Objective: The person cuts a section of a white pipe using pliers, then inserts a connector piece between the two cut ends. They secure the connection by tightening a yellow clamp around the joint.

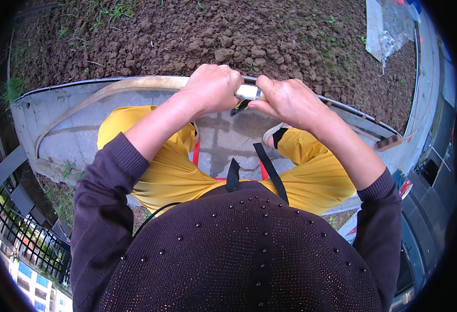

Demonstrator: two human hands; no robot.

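My left hand (210,88) is closed around the end of a beige hose (114,88), which curves from my hands down along the paving to the far left. My right hand (283,101) is closed on a pale, cylindrical piece (248,92) in line with the hose, its thumb and fingers wrapped near the right end. The pale piece shows between my two fists. A small black and yellow object (239,108) is partly visible just below it; I cannot make out what it is.
A dug soil bed (181,36) with grass tufts lies beyond a low edging. Plastic sheeting (387,28) is at the upper right, a dark block (387,143) at the right. My legs in yellow trousers straddle grey paving (223,156). A black fence (20,223) runs at lower left.
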